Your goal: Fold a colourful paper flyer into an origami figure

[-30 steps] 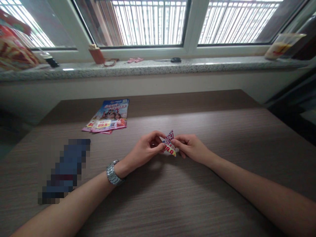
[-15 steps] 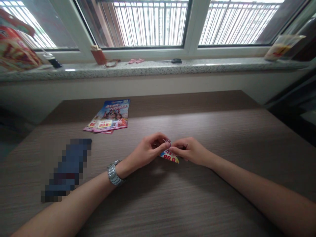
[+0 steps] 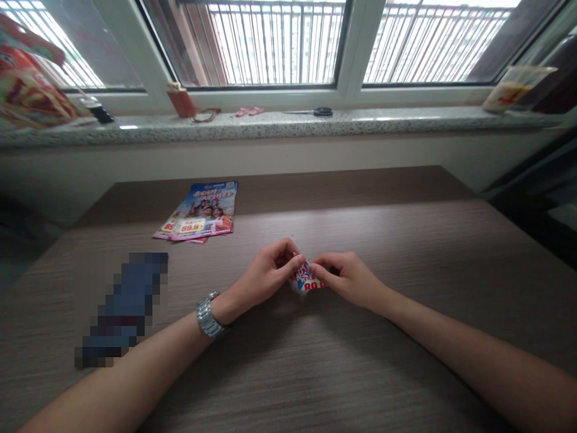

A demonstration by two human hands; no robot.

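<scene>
A small piece of folded printed paper (image 3: 308, 280), coloured red, white and blue with large red digits, is held just above the table. My left hand (image 3: 280, 263) pinches its left side between thumb and fingers; a metal-band watch (image 3: 210, 315) circles that wrist. From the other side, my right hand (image 3: 347, 275) grips the paper's right edge with thumb and forefinger. Fingers cover parts of the paper, so its whole shape is hidden.
Several printed flyers (image 3: 202, 210) lie stacked at the table's back left. A pixelated dark-blue object (image 3: 128, 307) lies left of my forearm. Scissors (image 3: 322, 112), an orange container (image 3: 181, 101) and a plastic cup (image 3: 514, 89) stand or lie along the stone windowsill (image 3: 265, 125).
The paper has turned between my fingers: its pointed lower right corner no longer shows, and more of the red-and-white print faces me. Both hands have shifted slightly.
</scene>
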